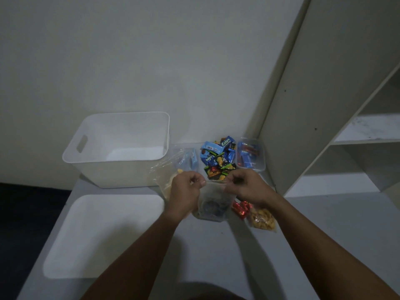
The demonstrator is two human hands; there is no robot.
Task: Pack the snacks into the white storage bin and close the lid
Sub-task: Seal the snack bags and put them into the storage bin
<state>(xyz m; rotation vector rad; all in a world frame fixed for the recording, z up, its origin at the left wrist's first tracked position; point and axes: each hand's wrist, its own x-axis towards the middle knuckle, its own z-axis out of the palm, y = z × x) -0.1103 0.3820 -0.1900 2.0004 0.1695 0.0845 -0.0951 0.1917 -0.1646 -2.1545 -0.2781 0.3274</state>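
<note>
The white storage bin point(121, 148) stands open at the back left of the table, and I see nothing inside it. Its white lid point(101, 234) lies flat in front of it. Both hands pinch the top edge of a clear zip bag point(213, 204) with dark snacks inside: my left hand point(186, 191) on its left corner, my right hand point(246, 187) on its right. Behind them lies a pile of small blue, black and yellow snack packets point(218, 158). Another clear bag with yellow pieces point(166, 174) sits partly under my left hand.
A clear tub of blue and red wrappers point(251, 154) stands at the back right. Red-wrapped sweets point(240, 207) and a bag of yellow snacks point(263, 219) lie under my right wrist. A white shelf unit point(346, 135) rises on the right. The wall is close behind.
</note>
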